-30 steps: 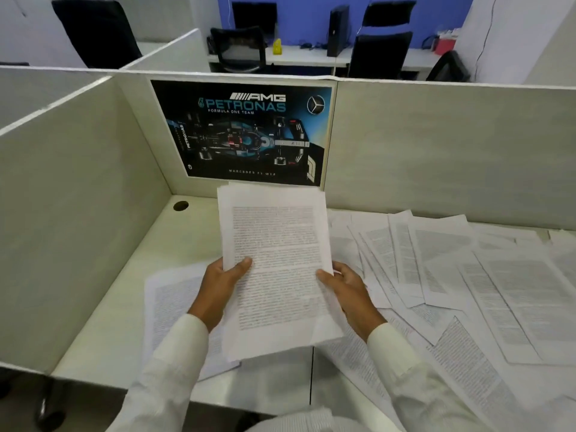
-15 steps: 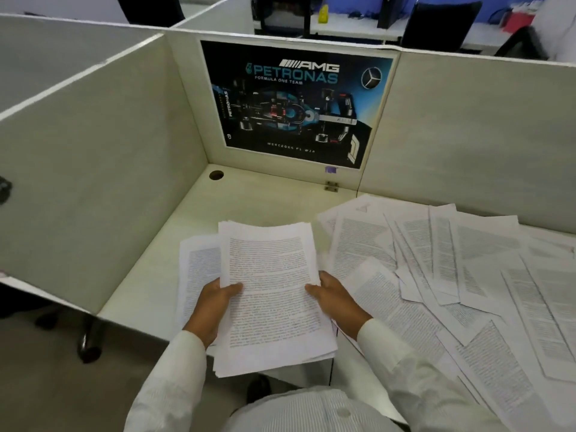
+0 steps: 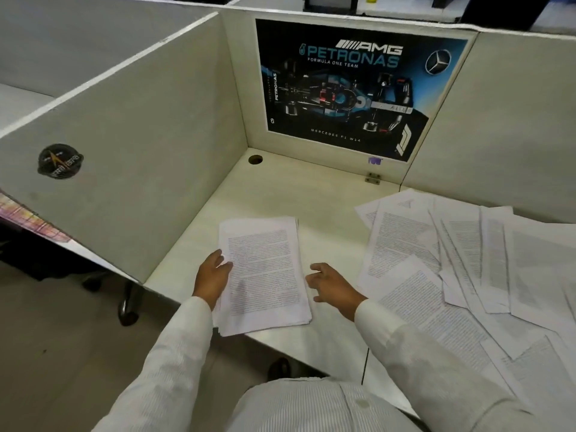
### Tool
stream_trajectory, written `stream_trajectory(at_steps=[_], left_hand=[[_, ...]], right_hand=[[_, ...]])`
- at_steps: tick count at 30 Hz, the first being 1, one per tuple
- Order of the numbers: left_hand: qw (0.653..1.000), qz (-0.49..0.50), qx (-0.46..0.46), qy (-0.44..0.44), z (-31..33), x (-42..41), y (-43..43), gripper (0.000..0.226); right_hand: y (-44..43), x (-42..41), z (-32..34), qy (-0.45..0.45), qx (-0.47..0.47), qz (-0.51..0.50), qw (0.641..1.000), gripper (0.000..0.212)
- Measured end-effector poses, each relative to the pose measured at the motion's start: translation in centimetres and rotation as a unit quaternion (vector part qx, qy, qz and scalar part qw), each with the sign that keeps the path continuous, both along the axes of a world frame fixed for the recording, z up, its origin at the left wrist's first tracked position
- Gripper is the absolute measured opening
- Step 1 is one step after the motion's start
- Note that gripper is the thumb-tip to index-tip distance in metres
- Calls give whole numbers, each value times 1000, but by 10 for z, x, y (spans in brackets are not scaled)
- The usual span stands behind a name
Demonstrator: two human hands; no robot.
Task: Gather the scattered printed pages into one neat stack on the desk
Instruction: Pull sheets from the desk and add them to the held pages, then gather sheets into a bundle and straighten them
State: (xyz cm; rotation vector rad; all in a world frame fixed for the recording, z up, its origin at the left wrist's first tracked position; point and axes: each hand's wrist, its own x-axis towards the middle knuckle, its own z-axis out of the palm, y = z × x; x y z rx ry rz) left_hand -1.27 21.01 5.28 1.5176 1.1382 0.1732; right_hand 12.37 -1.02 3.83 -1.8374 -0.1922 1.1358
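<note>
On desk (image 3: 311, 191), one stack (image 3: 265, 269), left hand (image 3: 212, 277), fingers pinching its edge, right hand (image 3: 333, 286), fingers spread

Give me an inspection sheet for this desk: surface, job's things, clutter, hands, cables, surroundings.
Surface: pale cream laminate desk, round cable hole at back left.
Job's things: stack of white printed pages at left; loose white printed sheets overlapping at right.
Clutter: nothing seen.
Hands: left hand holds the stack's left edge; right hand open beside it, holding nothing.
Cables: nothing seen.
Surroundings: beige cubicle partitions; dark racing-car poster on the back one; round black sticker on the left one.
</note>
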Motion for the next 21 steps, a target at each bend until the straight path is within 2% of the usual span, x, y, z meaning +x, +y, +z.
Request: stream_trajectory(at_steps=[7, 10, 13, 17, 21], left_hand=[[998, -53, 24, 18, -17, 7, -13, 38], [997, -83, 3, -1, -26, 22, -34, 31], [993, -115, -31, -19, -33, 40, -64, 26], [980, -189, -60, -18, -45, 65, -102, 21], [962, -266, -60, 6, -53, 89, -128, 23]], right_hand=[[-46, -12, -19, -3, 7, -129, 992, 37], [-81, -20, -26, -100, -24, -213, 972, 34], [-118, -32, -34, -204, -75, -246, 944, 42], [-163, -49, -45, -293, -189, -184, 919, 68], [-194, -61, -62, -308, -300, -57, 901, 91]])
